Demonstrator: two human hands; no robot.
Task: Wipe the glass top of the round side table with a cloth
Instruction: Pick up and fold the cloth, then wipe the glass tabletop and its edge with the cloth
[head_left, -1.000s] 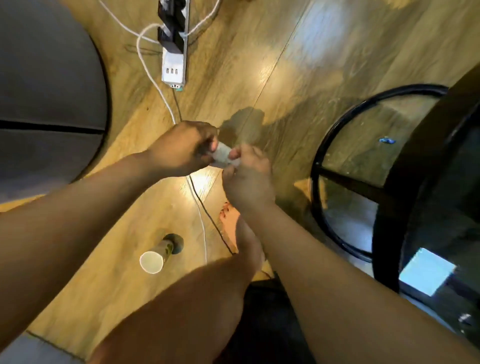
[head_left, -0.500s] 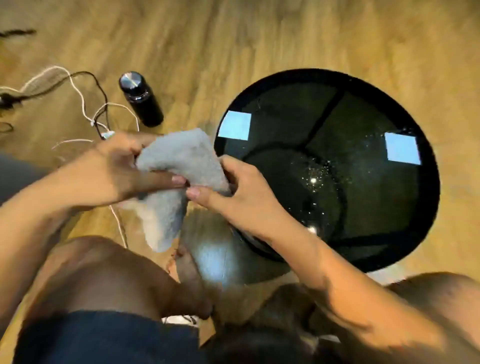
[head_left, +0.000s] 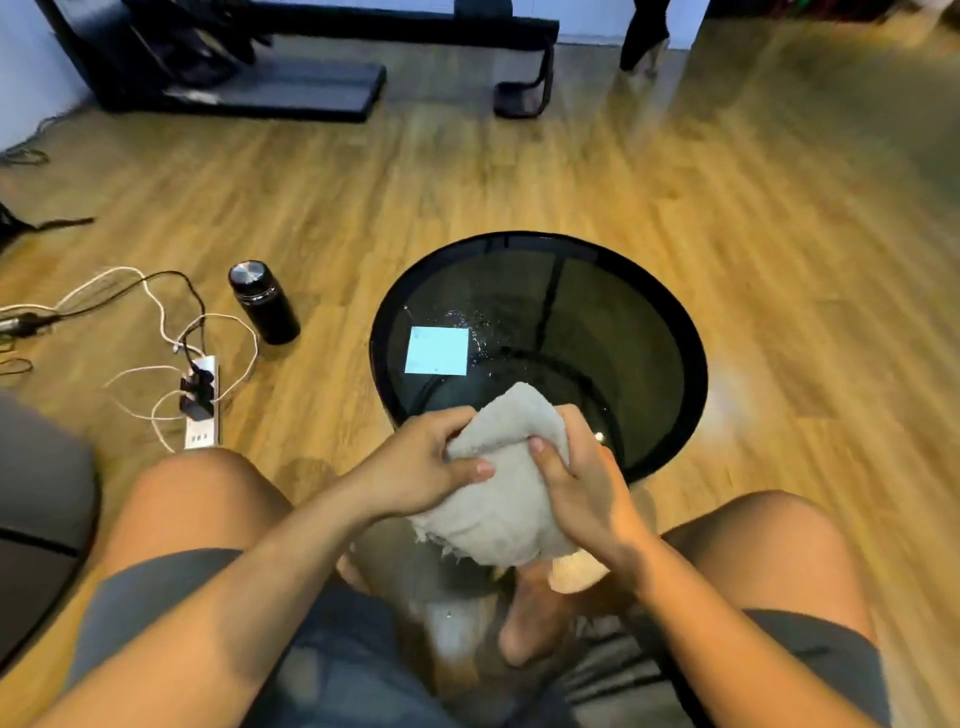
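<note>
The round side table (head_left: 693, 364) has a black rim and a dark glass top with water droplets and a bright square reflection. It stands on the wooden floor straight ahead of my knees. A bunched grey cloth (head_left: 501, 488) sits between both hands, over the table's near edge. My left hand (head_left: 421, 470) grips the cloth's left side with the thumb on top. My right hand (head_left: 587, 493) grips its right side. The cloth's top end overlaps the near part of the glass; whether it touches the glass is unclear.
A black bottle (head_left: 262, 304) stands on the floor left of the table. A white power strip (head_left: 201, 405) with tangled cables lies further left. A grey seat edge (head_left: 36, 499) is at the far left. Dark furniture (head_left: 291, 78) stands at the back.
The view swung from the floor to the table. The cloth, held off to the table's left half a second ago, now sits over its near edge, still in both hands.
</note>
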